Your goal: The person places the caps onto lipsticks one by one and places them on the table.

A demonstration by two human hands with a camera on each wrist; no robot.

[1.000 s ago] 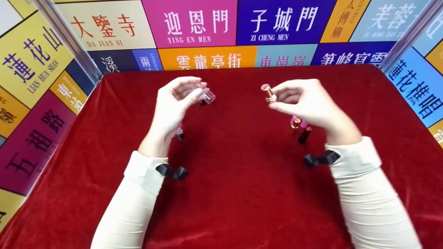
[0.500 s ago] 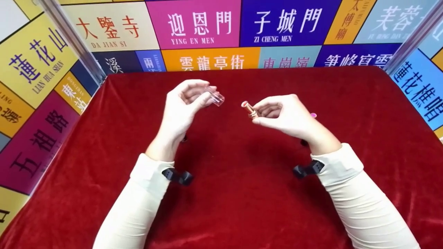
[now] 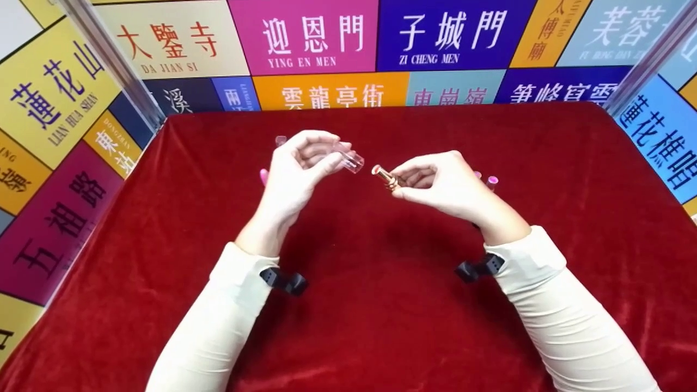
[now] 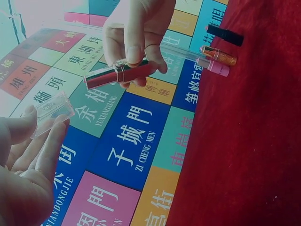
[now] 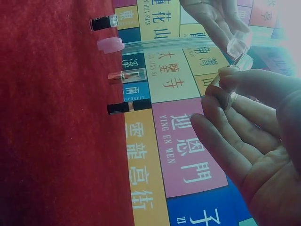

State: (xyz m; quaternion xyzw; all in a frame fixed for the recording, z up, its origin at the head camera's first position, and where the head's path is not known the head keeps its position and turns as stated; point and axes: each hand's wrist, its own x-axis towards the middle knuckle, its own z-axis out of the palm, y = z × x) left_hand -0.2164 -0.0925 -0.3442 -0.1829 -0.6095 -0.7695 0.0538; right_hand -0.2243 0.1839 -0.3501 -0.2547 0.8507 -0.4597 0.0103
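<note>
Pinched by the right hand point(image 3: 453, 178), a gold lipstick point(image 3: 386, 178) aims its long axis roughly toward ten o'clock in the head view; just apart that way, the left hand point(image 3: 295, 178) pinches a clear cap point(image 3: 353, 161).

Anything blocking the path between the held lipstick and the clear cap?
Nothing visible does: in the head view, only an open gap separates the lipstick from the clear cap.

- Left of the lipstick point(image 3: 384, 177), the left hand point(image 3: 294, 179) partly hides a pink tube point(image 3: 263, 176).
- Right of it, the right hand point(image 3: 446, 177) covers part of a second tube point(image 3: 493, 181).
- Below it, we see both sleeves point(image 3: 563, 305) cut off.
</note>
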